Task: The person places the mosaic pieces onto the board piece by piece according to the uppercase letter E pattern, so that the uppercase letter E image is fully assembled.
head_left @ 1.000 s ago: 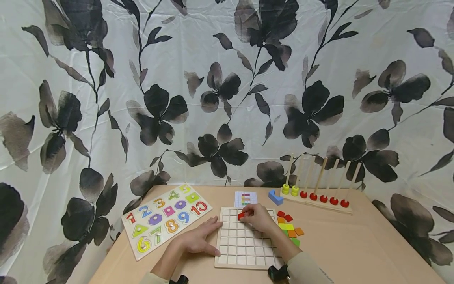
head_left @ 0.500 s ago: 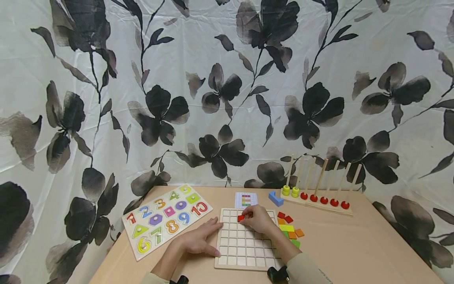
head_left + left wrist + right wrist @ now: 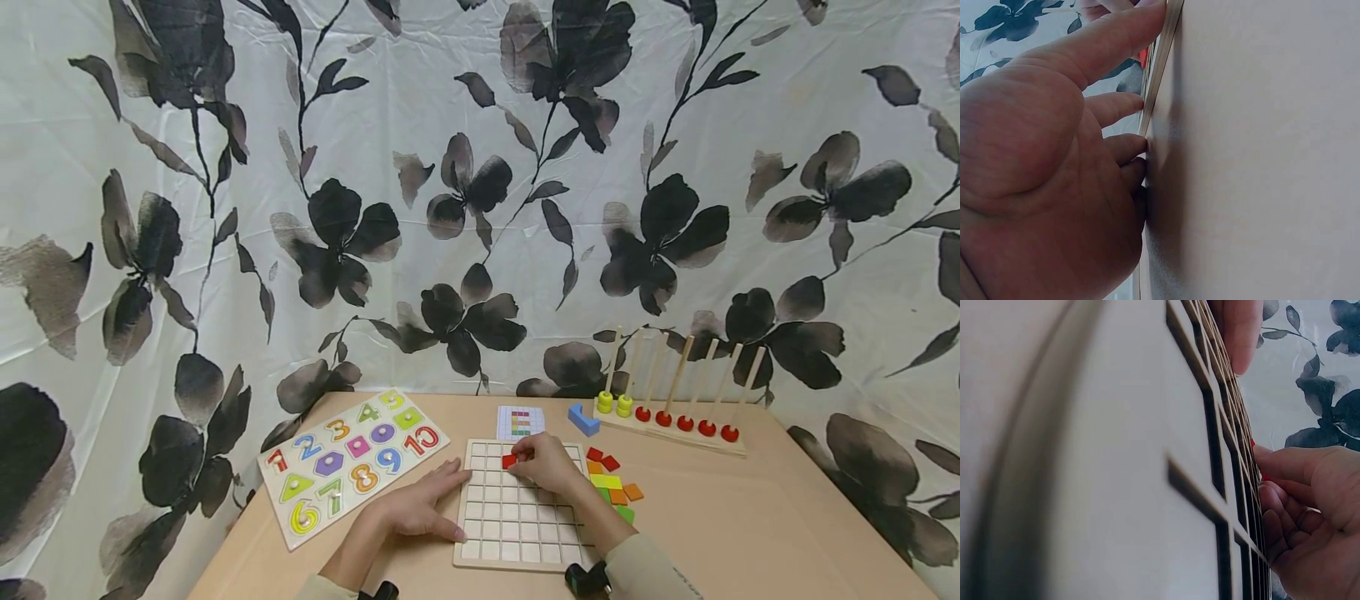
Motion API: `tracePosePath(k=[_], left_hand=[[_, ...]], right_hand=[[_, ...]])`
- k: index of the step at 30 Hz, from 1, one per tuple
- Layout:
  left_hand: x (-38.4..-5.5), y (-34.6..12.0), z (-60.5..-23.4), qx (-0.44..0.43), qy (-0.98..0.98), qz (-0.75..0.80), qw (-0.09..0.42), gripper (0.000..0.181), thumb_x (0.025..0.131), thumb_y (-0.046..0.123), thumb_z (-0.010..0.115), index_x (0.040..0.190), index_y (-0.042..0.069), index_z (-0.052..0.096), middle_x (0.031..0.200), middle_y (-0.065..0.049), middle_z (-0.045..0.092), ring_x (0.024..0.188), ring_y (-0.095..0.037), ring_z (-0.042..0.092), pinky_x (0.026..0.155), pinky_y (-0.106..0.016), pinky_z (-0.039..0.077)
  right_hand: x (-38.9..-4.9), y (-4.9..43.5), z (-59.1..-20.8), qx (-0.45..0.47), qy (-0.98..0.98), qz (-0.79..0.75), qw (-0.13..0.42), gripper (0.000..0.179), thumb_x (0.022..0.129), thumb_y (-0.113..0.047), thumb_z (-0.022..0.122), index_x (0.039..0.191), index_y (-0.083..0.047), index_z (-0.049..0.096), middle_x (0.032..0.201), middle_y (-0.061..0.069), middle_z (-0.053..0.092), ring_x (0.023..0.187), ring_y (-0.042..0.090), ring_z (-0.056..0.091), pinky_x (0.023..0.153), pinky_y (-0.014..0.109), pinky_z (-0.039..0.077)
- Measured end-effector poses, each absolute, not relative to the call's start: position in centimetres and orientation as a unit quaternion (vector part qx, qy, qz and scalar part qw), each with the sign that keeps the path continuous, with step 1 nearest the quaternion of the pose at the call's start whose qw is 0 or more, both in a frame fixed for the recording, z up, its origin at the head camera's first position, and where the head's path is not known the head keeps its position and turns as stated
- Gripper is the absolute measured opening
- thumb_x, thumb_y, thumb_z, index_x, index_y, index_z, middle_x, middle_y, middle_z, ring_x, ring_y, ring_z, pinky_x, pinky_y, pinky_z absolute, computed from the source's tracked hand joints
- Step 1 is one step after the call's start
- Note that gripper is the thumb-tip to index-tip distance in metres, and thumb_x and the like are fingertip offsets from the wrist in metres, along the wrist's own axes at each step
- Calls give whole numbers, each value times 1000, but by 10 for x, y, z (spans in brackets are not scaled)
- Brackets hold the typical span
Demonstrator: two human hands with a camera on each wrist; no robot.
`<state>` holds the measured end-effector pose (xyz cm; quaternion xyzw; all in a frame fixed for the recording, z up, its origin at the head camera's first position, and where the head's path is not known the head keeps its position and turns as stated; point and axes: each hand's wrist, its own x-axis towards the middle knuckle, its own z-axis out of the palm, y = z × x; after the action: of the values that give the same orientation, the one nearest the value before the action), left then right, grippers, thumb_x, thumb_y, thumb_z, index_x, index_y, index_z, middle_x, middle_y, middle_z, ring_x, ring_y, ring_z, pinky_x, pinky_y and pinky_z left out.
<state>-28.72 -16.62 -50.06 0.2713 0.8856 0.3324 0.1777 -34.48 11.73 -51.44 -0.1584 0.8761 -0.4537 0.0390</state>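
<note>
Right grip (image 3: pixel 546 460) in a narrow pinch, 1 red tile (image 3: pixel 509 460) at its fingertips, over the upper part of the grid board (image 3: pixel 491 531) (seated or not, I cannot tell)! Left grip (image 3: pixel 420 504), fingers spread and holding nothing, touches the board just to its right. That tile looks light and stiff, maybe slick: side edges are the hold. Loose tiles (image 3: pixel 609 480) lie right of the right grip.

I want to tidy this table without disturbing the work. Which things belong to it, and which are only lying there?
Seem to belong:
- grid board, touched by the left hand
- red square, pinched in the right hand
- loose coloured squares
- pattern card, probably as a guide

Seem only lying there:
- number puzzle
- blue block
- bead rack
</note>
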Motion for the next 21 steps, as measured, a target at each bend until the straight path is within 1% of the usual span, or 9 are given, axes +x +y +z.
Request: tracePosePath(k=[7,13,21], left_hand=[[-288,-166,-501,274,885,330,179,97,82,39,86,161,11,37,174,-21,14,162,-42,9,127,-67,11],[-288,-167,-499,279,885,328,177,97,83,39,85,161,9,36,173,-23,14,161,-43,9,127,-67,10],[-289,-167,-499,281,887,323,174,98,83,41,85,161,9,36,173,-23,14,161,-43,9,127,-67,11]], right_hand=[[-345,118,-515,-163,876,-452,36,21,87,-11,84,104,-2,76,79,1,62,75,16,55,62,22,45],[-345,119,-514,-175,874,-451,36,20,89,-13,82,106,-3,76,81,1,63,77,16,55,64,22,45],[-345,124,-507,-186,862,-469,50,37,95,-25,77,121,1,72,93,1,70,82,16,62,70,24,52]])
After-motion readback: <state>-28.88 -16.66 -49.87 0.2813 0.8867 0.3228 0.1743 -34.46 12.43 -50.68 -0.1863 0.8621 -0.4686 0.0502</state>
